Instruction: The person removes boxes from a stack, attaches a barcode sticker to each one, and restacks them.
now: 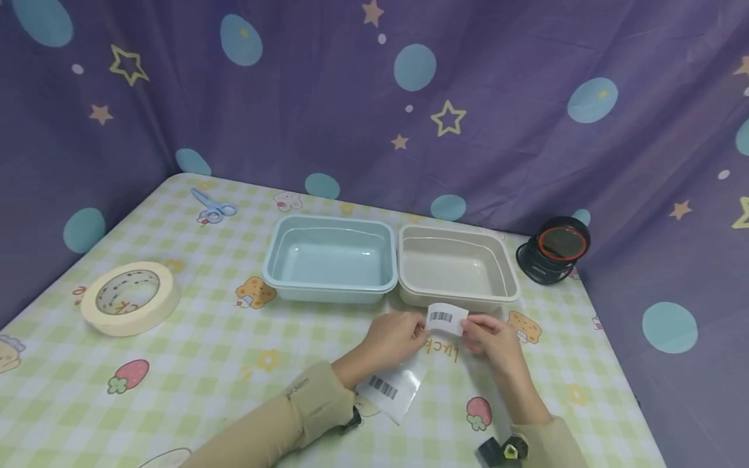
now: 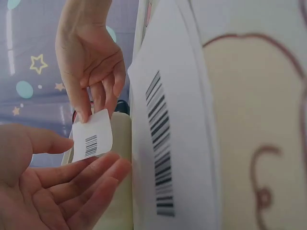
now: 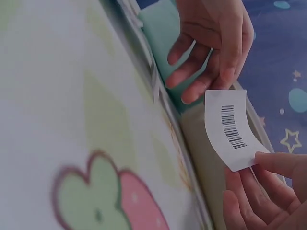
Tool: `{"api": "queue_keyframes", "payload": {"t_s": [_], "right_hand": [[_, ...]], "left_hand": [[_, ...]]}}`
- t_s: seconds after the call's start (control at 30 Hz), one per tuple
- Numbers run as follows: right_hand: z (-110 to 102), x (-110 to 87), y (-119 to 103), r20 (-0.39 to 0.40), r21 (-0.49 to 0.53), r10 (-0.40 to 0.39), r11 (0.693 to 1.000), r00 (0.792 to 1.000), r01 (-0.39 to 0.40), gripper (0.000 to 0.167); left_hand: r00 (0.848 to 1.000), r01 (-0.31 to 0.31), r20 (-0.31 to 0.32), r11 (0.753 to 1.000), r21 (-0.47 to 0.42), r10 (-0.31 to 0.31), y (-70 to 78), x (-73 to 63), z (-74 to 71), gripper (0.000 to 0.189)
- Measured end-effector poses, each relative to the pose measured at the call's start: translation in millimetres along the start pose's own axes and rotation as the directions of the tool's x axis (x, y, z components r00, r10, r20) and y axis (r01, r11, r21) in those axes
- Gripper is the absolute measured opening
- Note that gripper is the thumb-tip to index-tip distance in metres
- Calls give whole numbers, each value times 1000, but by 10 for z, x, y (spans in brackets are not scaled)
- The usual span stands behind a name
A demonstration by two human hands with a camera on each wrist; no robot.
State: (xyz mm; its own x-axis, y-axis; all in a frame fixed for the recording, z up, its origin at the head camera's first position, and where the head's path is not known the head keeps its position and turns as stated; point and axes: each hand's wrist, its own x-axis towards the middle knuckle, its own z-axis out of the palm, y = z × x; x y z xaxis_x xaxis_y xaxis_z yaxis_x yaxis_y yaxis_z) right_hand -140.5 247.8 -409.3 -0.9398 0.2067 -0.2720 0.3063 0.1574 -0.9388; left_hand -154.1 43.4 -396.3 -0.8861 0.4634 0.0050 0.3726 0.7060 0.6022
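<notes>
A small white barcode label (image 1: 447,318) is held up and slightly bent between both hands, in front of the beige basin. My left hand (image 1: 393,339) pinches its left edge between thumb and fingers. The right hand (image 1: 497,346) pinches the opposite edge, thumb on the printed face, as the right wrist view shows. Under my left wrist, a glossy white sheet with another barcode (image 1: 404,394) lies on the table, partly covered by the hand. That sheet (image 2: 192,120) looms large in the left wrist view.
Behind the hands, a light blue basin (image 1: 330,294) and a beige basin (image 1: 450,299) stand side by side. A masking tape roll (image 1: 131,318) lies left, with blue scissors (image 1: 214,208) farther back. A black round device with an orange ring (image 1: 552,250) stands right.
</notes>
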Motion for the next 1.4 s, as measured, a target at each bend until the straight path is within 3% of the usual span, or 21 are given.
{"api": "queue_keyframes", "payload": {"t_s": [0.53,1.4], "right_hand": [[-115,164,45,-42,-33,36,999,998,-37,2],[-124,208,49,-92,-5,62,998,994,-63,6]], "left_hand": [[995,68,71,996,52,-72,90,225,144,23],[987,121,100,992,34,-124,68,290,141,18]]}}
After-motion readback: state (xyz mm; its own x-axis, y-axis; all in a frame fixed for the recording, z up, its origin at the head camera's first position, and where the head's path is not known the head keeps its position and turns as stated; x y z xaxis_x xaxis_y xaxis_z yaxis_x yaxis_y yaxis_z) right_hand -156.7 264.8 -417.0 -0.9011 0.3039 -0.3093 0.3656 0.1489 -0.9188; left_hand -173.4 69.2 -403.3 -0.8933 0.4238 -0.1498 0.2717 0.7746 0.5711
